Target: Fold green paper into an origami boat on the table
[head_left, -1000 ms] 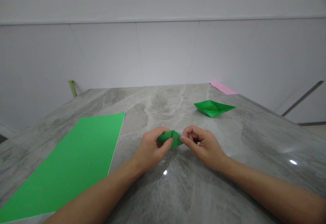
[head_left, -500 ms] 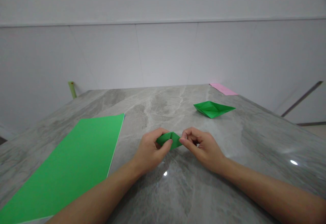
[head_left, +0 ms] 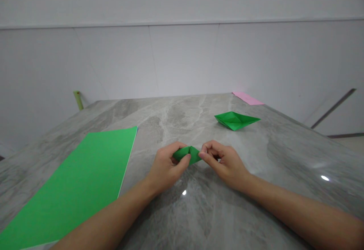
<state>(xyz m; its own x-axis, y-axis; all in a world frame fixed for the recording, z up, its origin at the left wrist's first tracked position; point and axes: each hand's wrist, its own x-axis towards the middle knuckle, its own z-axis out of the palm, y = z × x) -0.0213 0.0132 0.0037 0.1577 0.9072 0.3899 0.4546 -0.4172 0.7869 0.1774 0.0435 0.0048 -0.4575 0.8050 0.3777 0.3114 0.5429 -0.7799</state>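
A small folded piece of green paper [head_left: 190, 154] is held just above the grey marble table [head_left: 199, 212], near its middle. My left hand [head_left: 166, 167] pinches its left end, fingers curled round it. My right hand [head_left: 226, 162] pinches its right end between thumb and forefinger. Both hands are closed on the paper and almost touch each other.
A finished green paper boat [head_left: 235, 120] lies further back on the right. A large flat green sheet [head_left: 82, 178] covers the left part of the table. A pink sheet [head_left: 247, 98] lies at the far right corner. White walls stand behind the table.
Both hands and the folded paper hold nearly the same place; the view has shifted slightly, and the fingers have moved a little on the paper.
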